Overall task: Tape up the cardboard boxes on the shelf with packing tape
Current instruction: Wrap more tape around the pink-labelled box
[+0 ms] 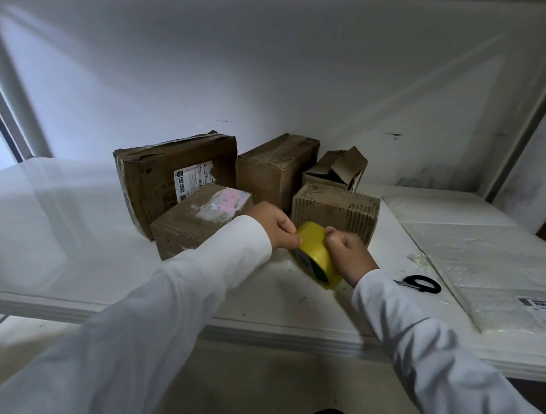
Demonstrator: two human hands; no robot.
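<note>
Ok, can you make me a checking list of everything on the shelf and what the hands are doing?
Surface: white shelf, scuffed, bits of debris near the front.
Job's things: five worn cardboard boxes grouped at the back; the far right one is torn open. Yellow tape roll held in front of them.
Clutter: black-handled scissors and flat white padded mailers to the right.
Hands: left hand pinches the roll's edge; right hand grips the roll.
Cables: nothing seen.
Surroundings: white back wall, grey shelf posts, floor below.
</note>
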